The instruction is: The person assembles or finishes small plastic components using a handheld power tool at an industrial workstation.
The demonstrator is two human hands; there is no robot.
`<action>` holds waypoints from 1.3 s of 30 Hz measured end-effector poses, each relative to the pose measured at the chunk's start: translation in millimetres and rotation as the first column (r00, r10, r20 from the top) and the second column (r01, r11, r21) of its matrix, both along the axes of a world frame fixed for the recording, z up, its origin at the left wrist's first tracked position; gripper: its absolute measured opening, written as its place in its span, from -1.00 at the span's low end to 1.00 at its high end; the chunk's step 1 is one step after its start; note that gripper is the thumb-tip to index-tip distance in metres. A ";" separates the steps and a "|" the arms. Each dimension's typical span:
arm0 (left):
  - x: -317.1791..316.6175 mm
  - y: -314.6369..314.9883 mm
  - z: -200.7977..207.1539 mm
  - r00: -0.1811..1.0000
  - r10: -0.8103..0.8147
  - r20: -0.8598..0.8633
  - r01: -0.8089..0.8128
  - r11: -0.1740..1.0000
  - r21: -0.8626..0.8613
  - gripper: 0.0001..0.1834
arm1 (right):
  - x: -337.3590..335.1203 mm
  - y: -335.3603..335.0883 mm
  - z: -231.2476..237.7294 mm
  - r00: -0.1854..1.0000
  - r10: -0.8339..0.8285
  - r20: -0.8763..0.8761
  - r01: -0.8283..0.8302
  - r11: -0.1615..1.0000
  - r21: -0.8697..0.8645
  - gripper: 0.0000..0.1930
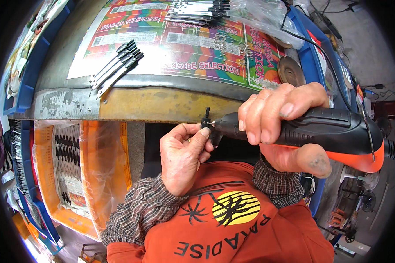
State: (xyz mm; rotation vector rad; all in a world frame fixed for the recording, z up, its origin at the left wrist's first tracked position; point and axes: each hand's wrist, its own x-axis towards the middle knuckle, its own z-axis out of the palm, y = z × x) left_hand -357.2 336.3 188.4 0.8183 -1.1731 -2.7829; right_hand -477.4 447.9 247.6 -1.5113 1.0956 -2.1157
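Note:
My right hand (285, 114) is wrapped round a black and orange electric screwdriver (324, 131), held level with its tip pointing left. Its bit meets a small black plastic part (205, 124), pinched between the thumb and fingers of my left hand (184, 153). Both hands are in front of the bench's near edge, above my lap. Several thin metal strips with black ends (118, 65) lie fanned out on the bench, left of the hands. Small metal screws (243, 50) are scattered on the printed sheet beyond my right hand.
A colourful printed sheet (131, 39) covers the metal bench top. More black-ended strips (197, 11) are piled at the back. A round metal dish (290, 70) and a blue bin (314, 48) stand to the right. At left below is an orange crate (90, 175) of strips.

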 end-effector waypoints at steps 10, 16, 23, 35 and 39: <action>0.0 1.0 3.3 1.000 -0.010 0.009 0.010 1.000 -0.019 -0.89 | -5.6 0.3 5.4 0.994 0.089 -0.056 -0.087 0.995 0.050 -0.49; 0.3 2.4 2.1 1.000 0.011 0.027 -0.011 1.000 0.012 -0.89 | 12.7 -7.7 10.7 0.994 -0.109 0.003 0.107 0.985 0.138 -0.51; -2.8 1.8 11.4 0.995 -0.007 0.095 0.009 1.000 -0.017 -0.90 | 7.7 -7.6 19.9 0.987 -0.130 -0.100 0.153 0.950 0.272 -0.48; -3.8 3.3 6.0 0.999 0.010 0.049 -0.008 0.999 -0.032 -0.90 | 24.2 -8.7 22.5 0.944 -0.305 0.126 0.253 0.914 0.316 -0.37; -0.9 3.8 3.2 0.999 0.023 0.033 -0.021 0.998 -0.054 -0.86 | 15.3 -9.9 13.7 0.976 -0.211 0.060 0.192 0.955 0.226 -0.34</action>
